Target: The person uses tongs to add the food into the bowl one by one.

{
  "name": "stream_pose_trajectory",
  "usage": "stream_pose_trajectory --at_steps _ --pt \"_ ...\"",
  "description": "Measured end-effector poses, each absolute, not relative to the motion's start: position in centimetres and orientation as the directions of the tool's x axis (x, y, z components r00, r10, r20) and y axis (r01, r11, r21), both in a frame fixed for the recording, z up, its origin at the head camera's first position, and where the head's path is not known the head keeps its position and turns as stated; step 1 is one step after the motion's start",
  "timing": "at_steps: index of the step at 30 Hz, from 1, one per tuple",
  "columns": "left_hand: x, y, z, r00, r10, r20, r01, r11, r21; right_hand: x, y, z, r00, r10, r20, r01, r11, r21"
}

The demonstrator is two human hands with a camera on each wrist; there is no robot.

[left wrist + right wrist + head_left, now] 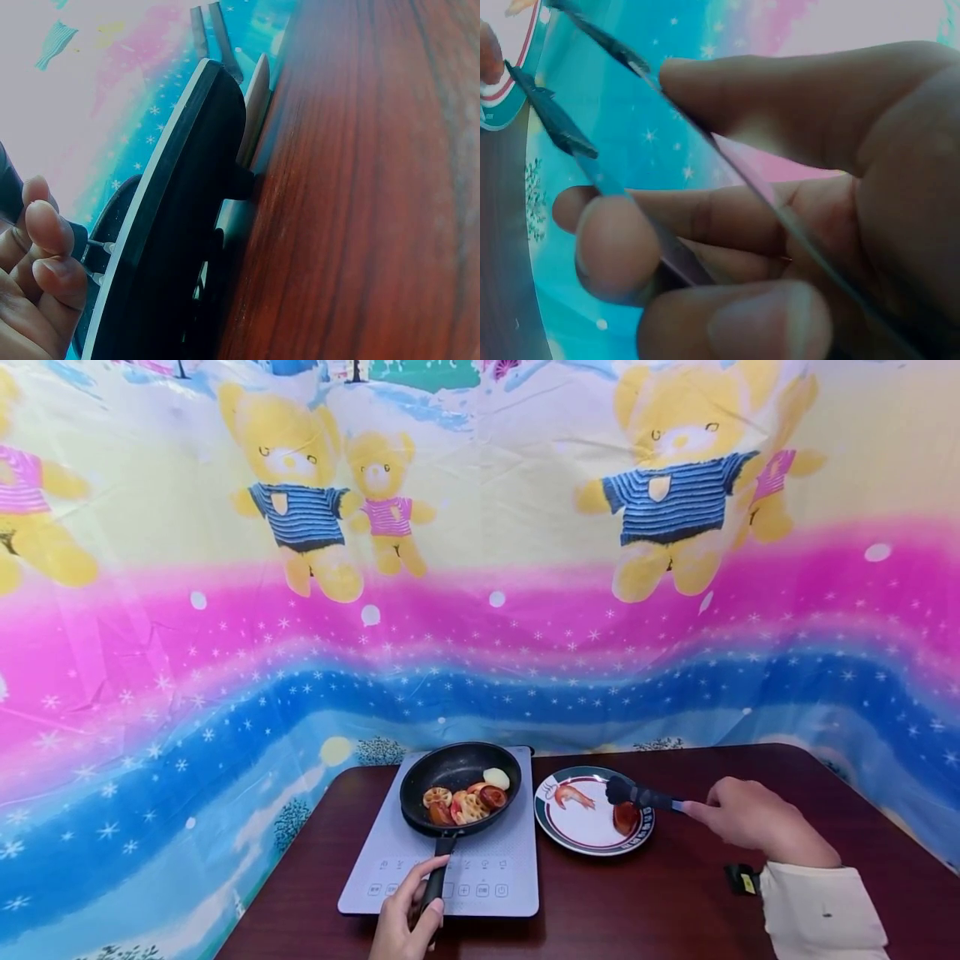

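Observation:
My left hand (408,910) grips the handle (436,881) of a black frying pan (450,767). In the pan lie lotus root slices (472,809), a pale oval slice (496,778) and several reddish-brown pieces. My right hand (757,827) holds tongs with black tips (630,793) over the right side of a round plate (577,839). A shrimp (574,797) and a reddish-brown piece (626,818) lie on that plate. The right wrist view shows the two arms of the tongs (559,131) spread apart, nothing visible between their tips.
The pan sits on a white induction cooker (517,877) with control symbols along its front. Plate and cooker stand side by side on a dark wooden table (600,902). Behind hangs a bright cloth (480,527) printed with bears. A black strap (742,878) is by my right wrist.

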State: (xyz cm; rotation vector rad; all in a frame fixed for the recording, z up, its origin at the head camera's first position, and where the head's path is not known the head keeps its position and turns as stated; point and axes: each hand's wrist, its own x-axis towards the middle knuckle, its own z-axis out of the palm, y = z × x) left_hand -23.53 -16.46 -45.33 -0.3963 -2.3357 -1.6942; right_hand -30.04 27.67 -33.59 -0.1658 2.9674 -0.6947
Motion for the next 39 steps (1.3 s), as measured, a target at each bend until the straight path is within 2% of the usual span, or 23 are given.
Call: stream_pose_trajectory --at_steps 20,30,39 --pt "-23.5 -16.5 -45.3 -0.943 0.091 0.321 0.334 0.289 0.897 -30.4 27.7 -34.2 -0.988 -0.122 -0.091 -0.072 0.901 -0.427" --pt "-23.5 -16.3 -45.3 -0.934 0.079 0.348 0.355 0.300 0.885 -30.1 26.8 -33.6 -0.985 -0.161 0.054 -0.168 0.867 -0.468" --pt "-23.4 -16.4 -45.2 -0.945 0.087 0.316 0.327 0.298 0.897 -30.6 26.8 -34.5 -0.989 -0.131 -0.066 -0.087 0.889 -0.450"
